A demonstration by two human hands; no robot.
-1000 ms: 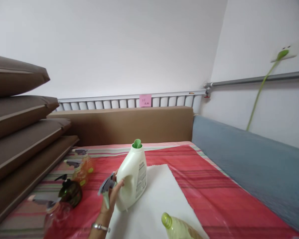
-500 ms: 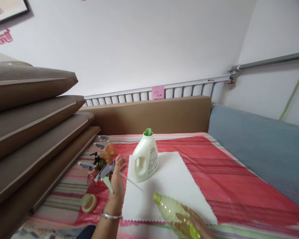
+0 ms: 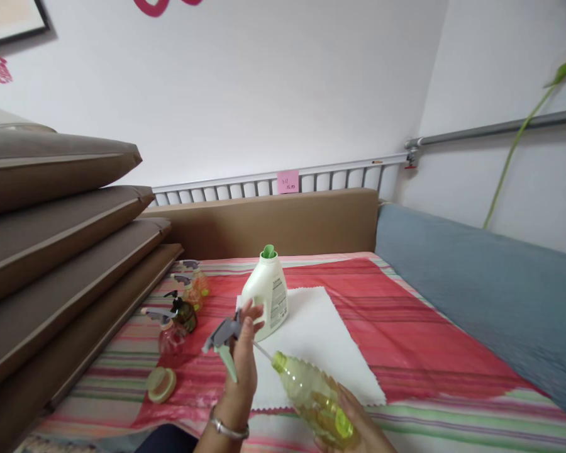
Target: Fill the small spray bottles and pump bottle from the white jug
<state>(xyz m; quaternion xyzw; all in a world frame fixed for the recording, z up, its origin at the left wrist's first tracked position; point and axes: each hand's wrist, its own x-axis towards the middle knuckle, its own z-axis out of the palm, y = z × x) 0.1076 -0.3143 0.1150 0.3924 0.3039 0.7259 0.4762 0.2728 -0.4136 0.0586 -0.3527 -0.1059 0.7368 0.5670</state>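
My left hand (image 3: 248, 343) is closed round a grey spray-bottle trigger head (image 3: 225, 333) with a pale green lever. Its thin dip tube (image 3: 263, 350) points right, the tip at the mouth of a yellow-green clear bottle (image 3: 306, 384); whether it has entered I cannot tell. My right hand (image 3: 353, 412) grips that bottle by its lower part, tilted with the neck up and left, some liquid showing inside. Behind my left hand, a white detergent jug (image 3: 271, 286) with a green spout stands on a white sheet (image 3: 311, 352).
At left stand a pink spray bottle (image 3: 170, 336), a dark pump bottle (image 3: 183, 313) and orange spray bottles (image 3: 192, 294). A round pale lid (image 3: 161, 385) lies nearer me. Stacked brown cushions (image 3: 66, 207) rise at far left; a blue-grey padded board (image 3: 453, 270) borders the right.
My left hand has moved right with the trigger head, bringing the dip tube to the bottle's mouth. The bottle has shifted slightly left and up. The view has turned a little right.
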